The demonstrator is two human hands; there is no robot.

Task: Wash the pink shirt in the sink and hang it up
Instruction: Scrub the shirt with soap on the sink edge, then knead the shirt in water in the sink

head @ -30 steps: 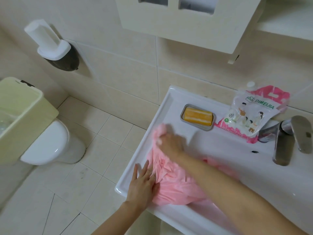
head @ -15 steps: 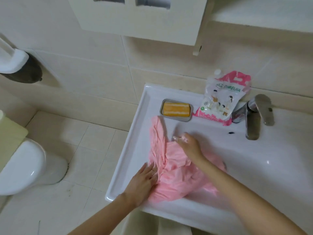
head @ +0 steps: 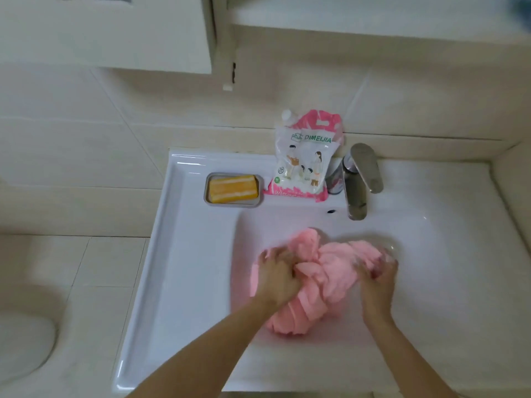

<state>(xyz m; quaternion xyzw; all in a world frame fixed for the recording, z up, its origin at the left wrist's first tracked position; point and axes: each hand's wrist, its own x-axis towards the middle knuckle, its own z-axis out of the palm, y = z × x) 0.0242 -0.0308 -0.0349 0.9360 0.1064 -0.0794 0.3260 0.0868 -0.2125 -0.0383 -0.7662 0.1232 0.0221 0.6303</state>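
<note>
The pink shirt [head: 333, 265] lies bunched up in the basin of the white sink [head: 178, 254]. My left hand [head: 277, 275] grips the shirt's left side, fingers curled into the cloth. My right hand [head: 377, 278] grips its right side; this hand is blurred. Both forearms reach in from the bottom edge of the view.
A chrome faucet [head: 357, 182] stands at the back of the sink. Left of it leans a pink and white detergent pouch [head: 306, 159], then a grey soap dish with an orange soap bar [head: 232, 188]. A cabinet [head: 115, 33] hangs above. A toilet [head: 23, 340] sits at far left.
The shirt has moved from the sink's left ledge into the basin and is bunched up. Both hands now grip it. The camera has swung right and down.
</note>
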